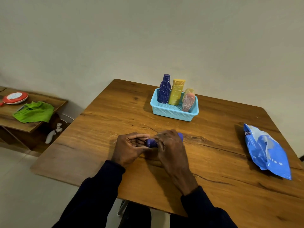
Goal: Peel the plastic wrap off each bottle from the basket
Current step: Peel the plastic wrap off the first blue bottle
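Purple bottle point(151, 143) lies sideways; 3 wrapped bottles point(176, 92) stand in blue basket point(172, 114)

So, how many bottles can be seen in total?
4. In the basket: purple bottle, yellow bottle, pink bottle. The fourth bottle is gripped by left hand and right hand.

It looked to me like a plain room in a home: a wooden table point(115, 116) against a bare cream wall point(148, 38), pale floor point(19, 186) at near left. A low side table point(42, 97) at far left held a crumpled green cloth point(33, 111).
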